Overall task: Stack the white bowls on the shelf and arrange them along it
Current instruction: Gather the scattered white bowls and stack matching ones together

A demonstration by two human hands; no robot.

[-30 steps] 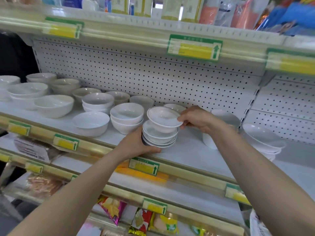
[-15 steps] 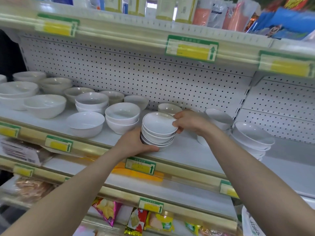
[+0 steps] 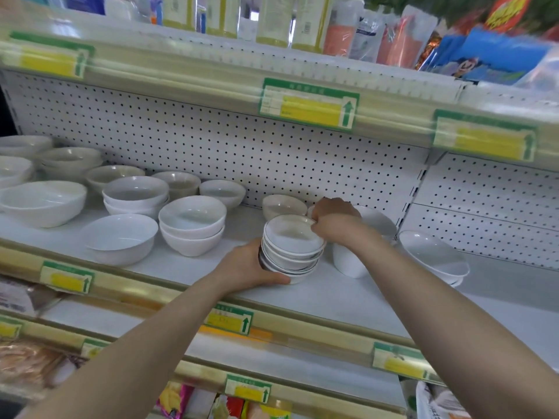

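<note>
Bowls first: the stack [image 3: 290, 255] stands near the front edge of the shelf [image 3: 332, 293], its axis roughly upright. My left grip [image 3: 245, 267] is curled round the lower bowls from the near left side, thumb lying along the base. My right grip [image 3: 335, 222] pinches the far right rim of the top bowl [image 3: 289, 235] (the fingertips are half hidden, so I judge the pinch by the curl). The stack therefore lies between my two grips, left low and right high. A deeper white bowl [image 3: 348, 263] stands just beside the stack on the right, under my right wrist. A pair of nested bowls [image 3: 192, 226] sits off to the left. I judge the top bowl is being seated, and any slide along the shelf would need both grips moving together.
</note>
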